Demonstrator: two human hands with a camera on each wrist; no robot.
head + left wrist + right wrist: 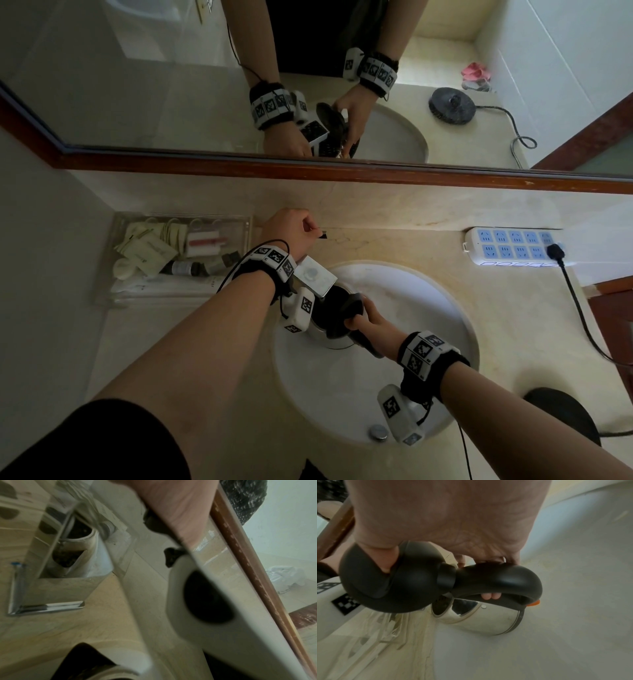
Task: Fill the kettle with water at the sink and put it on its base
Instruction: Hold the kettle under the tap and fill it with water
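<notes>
- The kettle (488, 619), steel body with black handle and open black lid, is held tilted inside the sink bowl (428, 308), in the centre of the head view, under the square chrome faucet (315, 275).
- The right hand (371, 320) grips the kettle's black handle; the fingers (490, 596) are curled around it, and the thumb presses on the open lid (406, 580).
- The left hand (291, 231) is above the faucet, near the back wall; its fingers are closed like a fist on a small dark lever, but the exact grip I cannot tell.
- The kettle base (565, 416) lies on the counter at the lower right.
- A white and blue power strip (510, 246) is at the right.
- A clear tray (239, 219) of toiletries stands at the left.
- A mirror (137, 68) with a wooden frame fills the upper part.
</notes>
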